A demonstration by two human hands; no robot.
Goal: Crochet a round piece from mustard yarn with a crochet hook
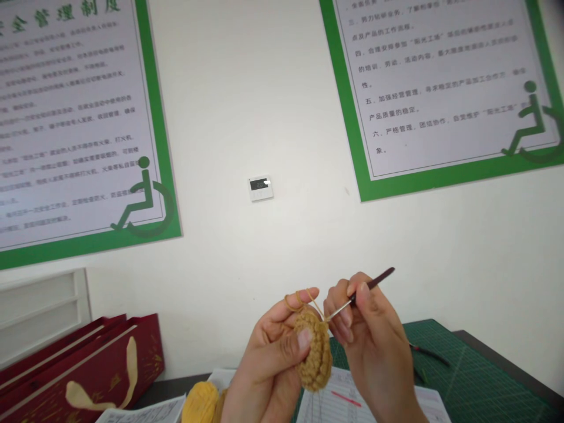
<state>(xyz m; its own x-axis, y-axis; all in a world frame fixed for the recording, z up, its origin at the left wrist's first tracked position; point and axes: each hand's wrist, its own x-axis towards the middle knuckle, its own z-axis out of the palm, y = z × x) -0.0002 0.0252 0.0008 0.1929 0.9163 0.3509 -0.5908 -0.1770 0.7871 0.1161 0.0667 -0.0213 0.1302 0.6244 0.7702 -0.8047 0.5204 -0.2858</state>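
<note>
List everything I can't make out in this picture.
All in the head view:
Crochet hook: tip lost against the tan crocheted piece.
Left hand: some fingers hidden behind that piece.
Yellow yarn ball: cut off by bottom edge.
Left poster: small text blurred.
Thermostat: reading too small.

The left poster (pixel 159 126) is cut off, its small text (pixel 94 108) blurred.

A dark table (pixel 470 341) is carrying a green cutting mat (pixel 458 367) with a printed grid. Dark-handled pliers (pixel 432 353) are lying on the mat, near printed sheets (pixel 350 388) bearing a red mark. To the left, other papers (pixel 152 411) and a yellow yarn ball (pixel 200 403) are resting, just beside red gift bags (pixel 110 370).
</note>
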